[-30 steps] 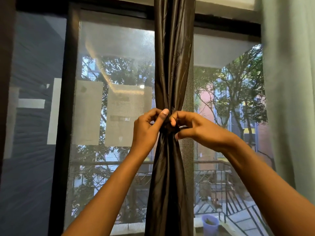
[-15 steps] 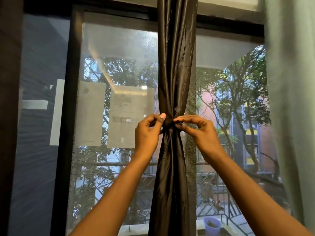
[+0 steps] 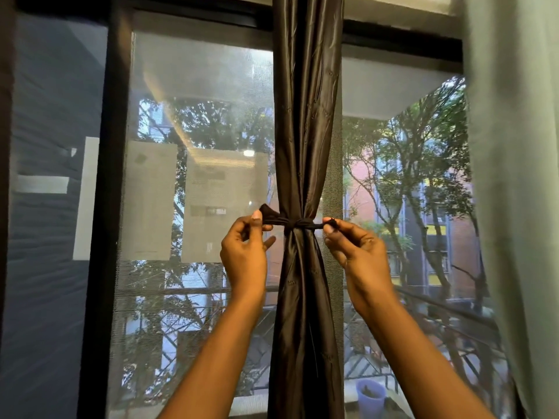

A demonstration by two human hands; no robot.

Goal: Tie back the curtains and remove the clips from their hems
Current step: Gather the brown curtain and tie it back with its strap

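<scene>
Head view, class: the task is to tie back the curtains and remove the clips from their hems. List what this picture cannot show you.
- Hem and clips of the dark curtain: cut off by the bottom edge.
- Back of the tie: hidden behind the gathered fabric.
- Tie end in the right hand: mostly covered by its fingertips.
- Left hand: palm faces away.
- Pale curtain: cut by the right edge.

A black window frame [image 3: 104, 207] stands upright at the left, with a mesh screen [image 3: 196, 71] over the glass. Pale sheets [image 3: 151, 201] show on the pane (possibly reflections; the mesh blurs them). Outside are leafy trees [image 3: 423, 152], a brick building [image 3: 363, 182], a metal railing [image 3: 453, 316] and a light bucket [image 3: 371, 396] low down.
</scene>
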